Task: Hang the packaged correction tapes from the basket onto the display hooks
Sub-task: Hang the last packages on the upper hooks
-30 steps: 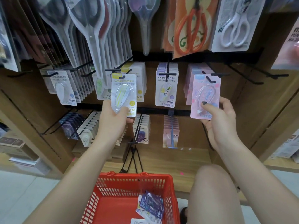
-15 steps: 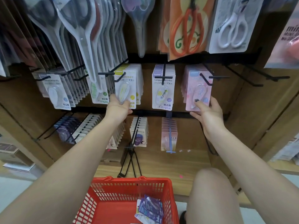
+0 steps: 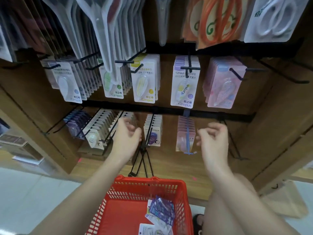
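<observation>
- Left hand (image 3: 126,136) empty, fingers loosely curled, in the air in front of the lower hook row; blurred.
- Right hand (image 3: 212,139) empty too, fingers loosely curled, in the air right of the pink lower stack (image 3: 185,133).
- Yellow correction tape pack (image 3: 144,85) hangs at the front of its hook in the upper row, no hand on it.
- Pink correction tape pack (image 3: 223,89) hangs at the front of the right upper hook (image 3: 236,74), well above the right hand.
- Purple Campus pack (image 3: 184,87) hangs between those two.
- Red basket (image 3: 128,190) below, between the forearms; purple packaged tapes (image 3: 162,211) lie in its right part, a white pack (image 3: 149,230) beside them at the frame's bottom edge.
- Packaged scissors (image 3: 215,19) hang along the top row.
</observation>
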